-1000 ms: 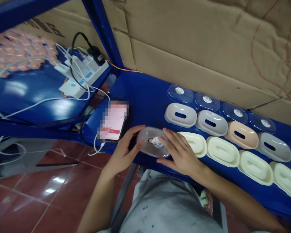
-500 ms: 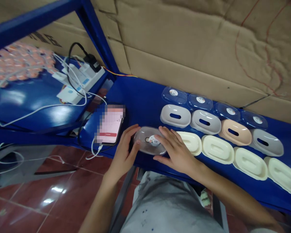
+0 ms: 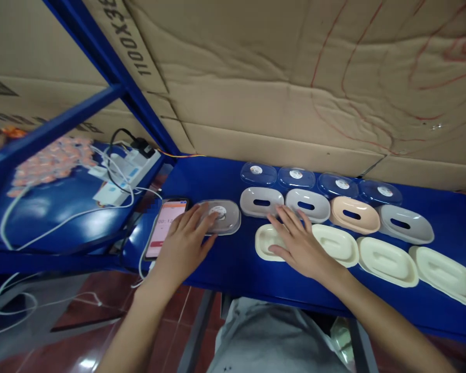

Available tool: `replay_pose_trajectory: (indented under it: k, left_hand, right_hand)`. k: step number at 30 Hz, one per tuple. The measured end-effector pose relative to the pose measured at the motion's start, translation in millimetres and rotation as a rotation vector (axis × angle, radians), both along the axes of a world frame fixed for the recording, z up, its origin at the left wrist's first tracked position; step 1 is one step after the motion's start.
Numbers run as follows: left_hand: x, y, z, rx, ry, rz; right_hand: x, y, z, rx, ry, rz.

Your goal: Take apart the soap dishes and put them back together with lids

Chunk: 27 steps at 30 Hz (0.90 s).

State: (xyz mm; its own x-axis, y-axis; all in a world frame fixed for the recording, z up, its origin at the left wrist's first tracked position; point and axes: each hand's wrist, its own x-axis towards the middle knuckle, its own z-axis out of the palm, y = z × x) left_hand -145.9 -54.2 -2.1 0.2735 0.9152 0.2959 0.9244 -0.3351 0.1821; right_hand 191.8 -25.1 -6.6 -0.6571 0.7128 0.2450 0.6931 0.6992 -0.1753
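Near the phone, a lidded soap box (image 3: 231,220) with a clear top and a round sticker lies flat on the blue table. My left hand (image 3: 188,233) holds its left end, fingers over the lid and thumb at the front edge. My right hand (image 3: 297,238) is open with fingers apart over a cream soap tray (image 3: 264,243), partly covering it. Its fingertips are close to the front of two grey soap dishes (image 3: 252,204), each with an oval slot. Whether the right hand touches the tray, I cannot tell.
More cream trays (image 3: 388,261), a peach dish (image 3: 355,215) and another grey dish (image 3: 407,225) continue rightward. Clear lids (image 3: 337,185) line the back by the cardboard (image 3: 256,119). At left are a phone (image 3: 159,233), power strip (image 3: 130,173) with cables, and wrapped orange pieces (image 3: 54,163).
The lidded soap box has moved left and back, beside the phone, with my left hand. My right hand has let go of it and shifted right over the cream tray.
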Motion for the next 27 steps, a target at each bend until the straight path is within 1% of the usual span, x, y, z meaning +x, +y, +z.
replay_pose_trajectory:
  k: [5,9,11,14,17,20,24,27]
  left_hand:
    - [12,52,15.2,-0.092,0.16,0.152]
    - [16,98,23.7,-0.126,0.212,0.224]
    - [14,119,26.2,-0.139,0.224,0.249]
    - [8,147,29.4,-0.157,0.221,0.28]
    - [5,168,29.8,-0.16,0.184,0.316]
    - [12,174,22.2,-0.139,0.112,0.351]
    - [41,158,1.0,0.001,-0.038,0.387]
    - [66,145,-12.6,0.047,-0.169,0.263]
  right_hand:
    - [32,-13,-12.5,0.038,0.025,0.049]
    - [51,-20,-16.5,-0.008,0.054,0.094]
    - [55,-21,-14.4,-0.032,0.076,0.115]
    - [54,-24,-7.7,-0.029,0.115,0.139]
    - [48,-30,-2.3,-0.04,0.132,0.187]
    - [42,-38,-1.7,-0.071,0.137,0.231]
    - [38,-44,-3.9,-0.114,0.142,0.26]
    - [39,-42,-4.5,-0.119,0.133,0.25]
